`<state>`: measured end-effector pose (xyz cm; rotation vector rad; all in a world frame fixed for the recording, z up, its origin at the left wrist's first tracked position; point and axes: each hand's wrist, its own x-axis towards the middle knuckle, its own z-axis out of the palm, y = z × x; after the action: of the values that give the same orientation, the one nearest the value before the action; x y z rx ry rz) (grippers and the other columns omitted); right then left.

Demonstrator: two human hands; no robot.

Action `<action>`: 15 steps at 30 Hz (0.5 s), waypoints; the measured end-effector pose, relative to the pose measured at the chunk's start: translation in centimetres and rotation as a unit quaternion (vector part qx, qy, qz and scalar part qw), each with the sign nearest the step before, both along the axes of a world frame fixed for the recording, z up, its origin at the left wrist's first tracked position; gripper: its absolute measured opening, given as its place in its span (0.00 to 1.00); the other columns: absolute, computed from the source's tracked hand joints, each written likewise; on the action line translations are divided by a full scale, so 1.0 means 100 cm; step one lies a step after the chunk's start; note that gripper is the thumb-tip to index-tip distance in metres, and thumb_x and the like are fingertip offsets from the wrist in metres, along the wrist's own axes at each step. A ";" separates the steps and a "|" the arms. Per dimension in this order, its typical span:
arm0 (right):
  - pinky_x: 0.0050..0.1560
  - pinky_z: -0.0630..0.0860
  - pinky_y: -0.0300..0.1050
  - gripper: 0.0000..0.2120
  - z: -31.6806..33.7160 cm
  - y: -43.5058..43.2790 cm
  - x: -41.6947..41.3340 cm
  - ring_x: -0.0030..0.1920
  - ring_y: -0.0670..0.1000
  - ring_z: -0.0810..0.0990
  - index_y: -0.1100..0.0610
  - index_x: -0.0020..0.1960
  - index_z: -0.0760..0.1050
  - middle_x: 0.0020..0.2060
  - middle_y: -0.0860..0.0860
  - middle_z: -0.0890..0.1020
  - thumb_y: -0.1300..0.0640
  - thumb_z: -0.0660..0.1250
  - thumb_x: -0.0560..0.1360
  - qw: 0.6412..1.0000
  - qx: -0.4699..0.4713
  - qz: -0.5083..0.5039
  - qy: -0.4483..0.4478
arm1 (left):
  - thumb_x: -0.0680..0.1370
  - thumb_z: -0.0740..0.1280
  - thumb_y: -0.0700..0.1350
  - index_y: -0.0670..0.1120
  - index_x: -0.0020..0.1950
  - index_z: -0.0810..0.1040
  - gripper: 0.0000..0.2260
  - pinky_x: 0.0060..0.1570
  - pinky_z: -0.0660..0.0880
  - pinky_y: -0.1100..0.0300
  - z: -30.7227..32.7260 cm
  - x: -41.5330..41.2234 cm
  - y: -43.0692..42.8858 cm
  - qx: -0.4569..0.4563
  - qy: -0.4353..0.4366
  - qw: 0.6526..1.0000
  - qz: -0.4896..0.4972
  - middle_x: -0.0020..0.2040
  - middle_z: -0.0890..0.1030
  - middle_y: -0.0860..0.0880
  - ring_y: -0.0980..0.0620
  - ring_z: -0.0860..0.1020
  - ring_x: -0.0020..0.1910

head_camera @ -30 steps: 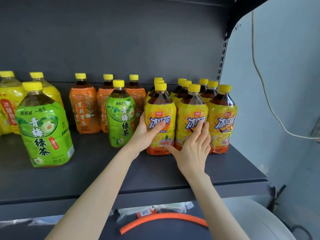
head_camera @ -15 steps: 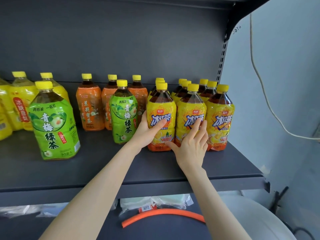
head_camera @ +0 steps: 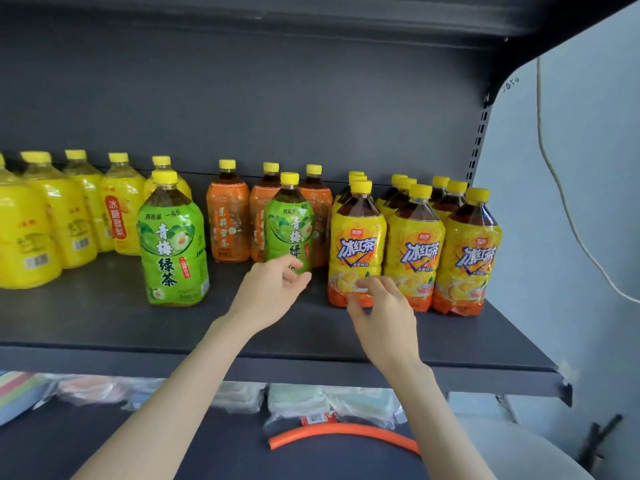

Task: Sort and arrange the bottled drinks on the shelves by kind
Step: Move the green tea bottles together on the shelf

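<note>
Iced-tea block (head_camera: 414, 251) grouped at R: done. Small green-tea btl (head_camera: 289, 230) stands before orange-tea row (head_camera: 228, 220), big green-tea btl (head_camera: 171, 244) apart at L: pending. My L hand (head_camera: 273, 289), R hand (head_camera: 381, 308) loosely curled, empty.

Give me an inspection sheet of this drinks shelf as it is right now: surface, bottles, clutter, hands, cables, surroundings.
Surface: dark shelf, all bottles upright.
Job's things: iced-tea bottles in rows at right; orange bottles at centre back; yellow bottles at left; left green bottle alone in front; right green bottle before the orange ones.
Clutter: orange tube and packets on lower shelf.
Hands: left hand loosely curled by right green bottle; right hand loosely curled before iced-tea bottles; neither grips.
Cables: white cable down the wall.
Surroundings: upper shelf.
</note>
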<state>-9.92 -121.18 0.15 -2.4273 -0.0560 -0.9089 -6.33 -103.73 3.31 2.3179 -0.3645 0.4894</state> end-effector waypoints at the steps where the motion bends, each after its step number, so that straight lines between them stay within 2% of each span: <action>1: 0.42 0.72 0.47 0.11 0.004 0.008 0.002 0.50 0.58 0.79 0.58 0.57 0.78 0.55 0.54 0.80 0.56 0.66 0.77 1.000 0.004 0.013 -0.005 | 0.77 0.65 0.51 0.48 0.56 0.78 0.12 0.47 0.77 0.59 0.001 -0.004 0.012 -0.001 -0.023 1.000 0.016 0.46 0.82 0.52 0.56 0.80 0.43; 5: 0.42 0.73 0.46 0.10 0.020 0.041 0.020 0.49 0.57 0.80 0.60 0.55 0.79 0.52 0.54 0.80 0.56 0.66 0.77 0.997 0.028 0.062 -0.024 | 0.76 0.67 0.47 0.45 0.52 0.80 0.07 0.47 0.78 0.57 0.003 -0.008 0.060 -0.055 -0.109 0.991 0.062 0.40 0.81 0.53 0.59 0.79 0.40; 8: 0.48 0.77 0.49 0.11 0.026 0.068 0.043 0.50 0.55 0.80 0.60 0.56 0.79 0.53 0.53 0.80 0.56 0.67 0.77 0.995 0.053 0.085 -0.023 | 0.75 0.68 0.45 0.44 0.49 0.80 0.06 0.45 0.78 0.54 0.001 -0.003 0.097 -0.082 -0.179 0.975 0.103 0.41 0.81 0.52 0.55 0.79 0.41; 10: 0.51 0.77 0.49 0.12 0.025 0.087 0.060 0.52 0.54 0.79 0.59 0.58 0.78 0.55 0.54 0.79 0.56 0.66 0.77 0.994 0.065 0.082 -0.022 | 0.74 0.69 0.44 0.43 0.49 0.79 0.07 0.43 0.78 0.52 -0.005 0.006 0.121 -0.098 -0.227 0.961 0.125 0.43 0.79 0.49 0.52 0.78 0.41; 12: 0.55 0.74 0.49 0.15 0.024 0.105 0.077 0.58 0.55 0.76 0.59 0.62 0.75 0.59 0.54 0.77 0.55 0.67 0.77 0.995 0.074 0.064 -0.023 | 0.73 0.71 0.47 0.42 0.50 0.76 0.12 0.42 0.77 0.53 -0.010 0.018 0.142 -0.124 -0.239 0.951 0.151 0.46 0.76 0.48 0.50 0.76 0.43; 15: 0.63 0.68 0.52 0.24 0.024 0.129 0.097 0.66 0.60 0.68 0.61 0.68 0.69 0.66 0.58 0.69 0.54 0.69 0.75 0.995 0.087 0.019 -0.038 | 0.67 0.74 0.55 0.42 0.56 0.70 0.26 0.46 0.72 0.59 -0.014 0.035 0.164 -0.166 -0.223 0.945 0.174 0.51 0.71 0.48 0.50 0.72 0.50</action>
<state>-0.21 -108.28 2.51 -2.2240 -0.0494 -0.9477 -2.80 -87.34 1.87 1.9291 -0.0671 1.1670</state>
